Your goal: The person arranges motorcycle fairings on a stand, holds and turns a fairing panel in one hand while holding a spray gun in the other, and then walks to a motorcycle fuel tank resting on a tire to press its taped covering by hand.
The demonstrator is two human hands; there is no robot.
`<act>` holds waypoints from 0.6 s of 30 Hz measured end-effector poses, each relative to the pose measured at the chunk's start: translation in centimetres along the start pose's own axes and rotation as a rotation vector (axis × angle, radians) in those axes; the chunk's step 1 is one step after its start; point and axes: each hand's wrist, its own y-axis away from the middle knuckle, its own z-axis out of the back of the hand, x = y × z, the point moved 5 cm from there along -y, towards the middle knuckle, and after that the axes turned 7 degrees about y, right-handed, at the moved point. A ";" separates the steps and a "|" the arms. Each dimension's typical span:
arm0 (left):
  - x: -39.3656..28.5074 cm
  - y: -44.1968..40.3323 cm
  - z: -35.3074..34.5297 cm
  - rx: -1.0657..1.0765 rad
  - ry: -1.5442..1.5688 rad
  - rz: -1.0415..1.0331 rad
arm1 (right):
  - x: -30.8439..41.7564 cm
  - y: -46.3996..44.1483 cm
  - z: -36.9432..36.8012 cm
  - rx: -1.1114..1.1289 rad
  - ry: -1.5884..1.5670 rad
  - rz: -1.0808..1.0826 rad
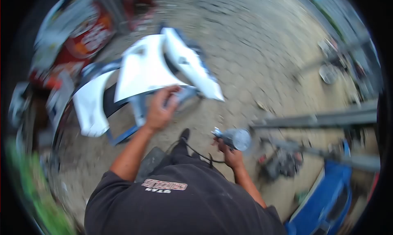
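We hold the spray gun (pixel 238 139) at four o'clock, right hand (pixel 229 154), fingers curled round it. Left hand (pixel 160 109), fingers half-bent by white car fender (pixel 143 71), eleven o'clock; contact unclear. Hose (pixel 204 158) snagging could jerk our aim.

- Panels (pixel 141 67): bright white, plain; glare washes out the tone.
- Stand (pixel 124 135) under panels: blue.
- Spray gun (pixel 239 139): silver-grey, cup paler; blurred.
- Hose (pixel 201 156): black.
- Shirt (pixel 176 208): charcoal; chest lettering (pixel 164 185) white and reddish.
- Shoe (pixel 185 134): black.
- Ground (pixel 233 50): grey-tan, repeating paver pattern.
- Sack (pixel 88 36): red and orange, whitish print.
- Plants (pixel 45 202), left edge: green, smeared.
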 end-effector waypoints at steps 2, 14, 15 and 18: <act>-1.8 5.4 0.4 0.027 0.042 -0.001 | -1.6 -0.5 -1.2 0.132 -0.001 -0.029; 5.8 49.6 -0.9 -0.291 -0.410 0.734 | -2.7 6.2 -9.9 0.623 0.099 0.061; 7.5 53.9 -0.8 -0.408 -0.429 0.739 | -2.2 6.9 -10.9 0.647 0.083 0.066; 16.3 70.5 -2.0 -0.820 -0.374 0.896 | -1.3 8.7 -13.7 0.737 0.100 0.047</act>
